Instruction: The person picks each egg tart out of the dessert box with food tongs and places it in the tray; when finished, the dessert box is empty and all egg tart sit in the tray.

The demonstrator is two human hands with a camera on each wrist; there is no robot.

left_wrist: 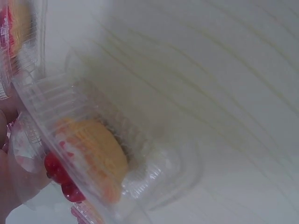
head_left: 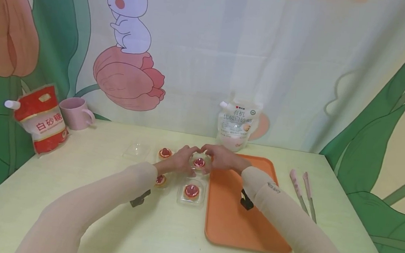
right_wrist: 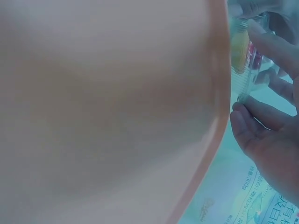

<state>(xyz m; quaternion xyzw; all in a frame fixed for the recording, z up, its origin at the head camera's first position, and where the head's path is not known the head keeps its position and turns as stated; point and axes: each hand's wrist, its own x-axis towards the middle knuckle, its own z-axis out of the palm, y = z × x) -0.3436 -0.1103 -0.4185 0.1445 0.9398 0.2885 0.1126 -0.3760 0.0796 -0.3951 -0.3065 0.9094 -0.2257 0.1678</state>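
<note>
In the head view, my left hand [head_left: 183, 159] and right hand [head_left: 223, 158] meet around a clear plastic box [head_left: 195, 156] that has a small berry-topped tart [head_left: 199, 163] inside. From the right wrist, the fingers and thumb of my right hand [right_wrist: 273, 149] show at the box's edges, with left-hand fingertips [right_wrist: 237, 10] at its other end. Below my hands sits another boxed tart [head_left: 192, 191]. Two more tarts [head_left: 165, 152] in clear boxes lie by my left wrist, partly hidden by it. In the left wrist view, a boxed tart [left_wrist: 96, 154] appears close up beside my left hand [left_wrist: 21, 186].
An orange tray [head_left: 237, 224] lies under my right forearm. Behind it stands a white sugar pouch [head_left: 237, 125]. A clear box [head_left: 137, 150], a pink mug [head_left: 76, 113] and a red sugar bag [head_left: 43, 124] are to the left; two pink-handled utensils [head_left: 295, 181] lie right.
</note>
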